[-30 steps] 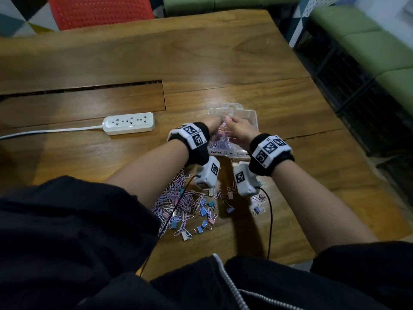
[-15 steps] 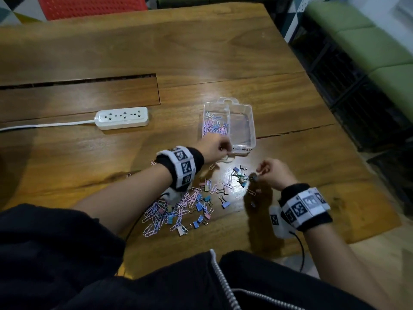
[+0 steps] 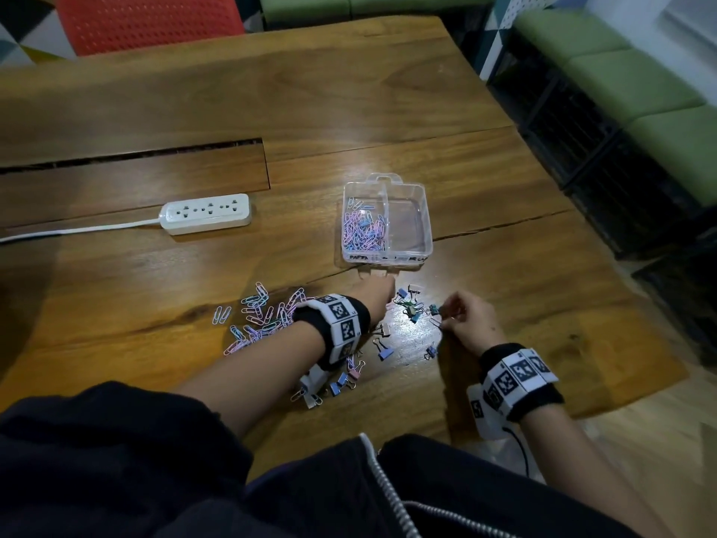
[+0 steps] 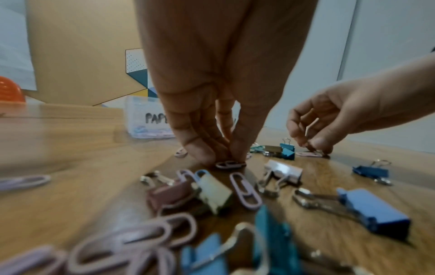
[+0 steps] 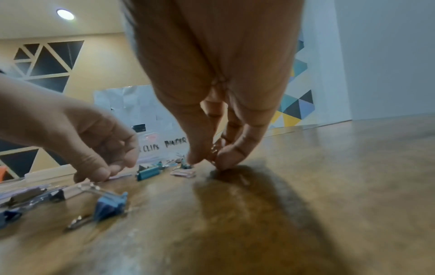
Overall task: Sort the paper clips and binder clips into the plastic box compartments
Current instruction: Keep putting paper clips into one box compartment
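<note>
Pinching a pink paper clip [image 4: 230,164] flat against the surface [image 3: 388,91] with left hand [image 4: 212,111], thumb and fingertips closing on its ends, probably to lift it off the wood. Grasping with right hand [image 3: 469,320] too, fingertips [image 5: 226,160] pressing together on a small clip [image 5: 213,157]; paper or binder, not telling.

Working just in front of the plastic box [image 3: 428,227], likely keeping each carry short. Sitting in its left compartment: pink and blue paper clips [image 3: 362,231]; right compartment looking bare. Lying loose between the hands: binder clips [image 3: 411,310]. Lying left of the left wrist: a paper clip pile [image 3: 264,316].

Comparing with a second ago: both hands then hovering together over the box, now down among the loose clips. Comparing with half a second ago: left hand dropping from the box's near edge to the surface; right hand staying beside the binder clips.
</note>
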Action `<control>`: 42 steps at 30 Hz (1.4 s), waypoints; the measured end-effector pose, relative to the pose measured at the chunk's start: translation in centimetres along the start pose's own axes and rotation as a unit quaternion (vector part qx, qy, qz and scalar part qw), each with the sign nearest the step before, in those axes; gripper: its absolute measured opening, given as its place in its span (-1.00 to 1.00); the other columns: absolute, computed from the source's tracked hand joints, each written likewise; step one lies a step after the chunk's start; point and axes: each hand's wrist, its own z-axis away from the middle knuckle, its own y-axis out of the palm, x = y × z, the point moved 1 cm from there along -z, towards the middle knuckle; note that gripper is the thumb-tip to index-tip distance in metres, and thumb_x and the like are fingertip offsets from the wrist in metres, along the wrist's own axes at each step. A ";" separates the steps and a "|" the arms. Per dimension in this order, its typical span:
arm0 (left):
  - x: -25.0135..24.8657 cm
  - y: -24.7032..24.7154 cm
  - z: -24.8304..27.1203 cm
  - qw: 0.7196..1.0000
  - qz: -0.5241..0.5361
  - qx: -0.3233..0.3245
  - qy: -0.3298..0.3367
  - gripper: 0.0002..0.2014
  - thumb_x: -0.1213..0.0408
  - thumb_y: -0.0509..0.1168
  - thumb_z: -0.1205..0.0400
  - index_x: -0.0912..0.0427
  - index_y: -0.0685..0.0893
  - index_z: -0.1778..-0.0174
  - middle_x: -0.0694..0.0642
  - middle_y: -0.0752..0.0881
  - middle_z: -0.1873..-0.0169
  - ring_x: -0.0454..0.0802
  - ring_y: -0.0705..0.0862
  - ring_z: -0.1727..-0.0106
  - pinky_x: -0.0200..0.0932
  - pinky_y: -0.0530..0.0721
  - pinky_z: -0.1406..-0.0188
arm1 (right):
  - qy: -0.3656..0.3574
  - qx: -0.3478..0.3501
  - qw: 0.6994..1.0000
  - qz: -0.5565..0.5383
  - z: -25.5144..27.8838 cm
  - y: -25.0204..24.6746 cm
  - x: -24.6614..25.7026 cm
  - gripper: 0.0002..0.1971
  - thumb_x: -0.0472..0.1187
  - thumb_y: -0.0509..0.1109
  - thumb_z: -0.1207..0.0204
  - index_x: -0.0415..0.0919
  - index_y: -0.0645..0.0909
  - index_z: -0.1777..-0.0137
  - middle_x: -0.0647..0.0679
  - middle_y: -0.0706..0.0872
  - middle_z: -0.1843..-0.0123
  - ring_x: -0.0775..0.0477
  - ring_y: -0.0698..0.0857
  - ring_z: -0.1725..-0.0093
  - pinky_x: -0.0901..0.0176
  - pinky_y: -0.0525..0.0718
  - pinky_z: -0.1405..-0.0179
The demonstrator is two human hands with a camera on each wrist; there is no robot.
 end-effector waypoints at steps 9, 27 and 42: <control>0.6 -0.2 0.8 0.999 -0.014 -0.019 0.023 -0.76 0.32 0.36 -0.54 0.29 0.62 -0.10 0.22 0.65 -0.14 0.15 0.62 -0.14 -0.07 0.62 -0.12 | -0.022 -0.072 0.997 -0.011 0.0 -0.7 -1.4 -0.84 -0.50 0.25 -0.48 -0.31 0.56 0.03 -0.14 0.62 -0.05 -0.07 0.56 -0.06 0.16 0.52 -0.14; 0.3 -1.7 2.1 0.850 0.514 0.047 -0.110 -0.74 0.42 -0.05 -0.67 0.25 0.45 0.29 0.11 0.45 0.37 -0.08 0.41 0.45 -0.32 0.48 0.60 | -0.028 0.003 0.993 0.111 -0.6 1.3 -0.6 -0.80 -0.24 0.40 -0.43 -0.19 0.58 -0.05 -0.11 0.54 -0.13 -0.06 0.52 -0.15 0.05 0.54 -0.28; -1.5 -0.7 -0.7 0.996 -0.062 0.006 0.057 -0.78 0.28 0.22 -0.62 0.19 0.51 -0.17 0.21 0.60 -0.15 0.17 0.59 -0.14 0.09 0.57 -0.18 | -0.052 0.018 0.998 0.040 -0.7 1.2 0.0 -0.76 -0.51 0.22 -0.45 -0.18 0.54 0.03 -0.18 0.65 -0.01 -0.16 0.62 -0.02 -0.08 0.64 -0.08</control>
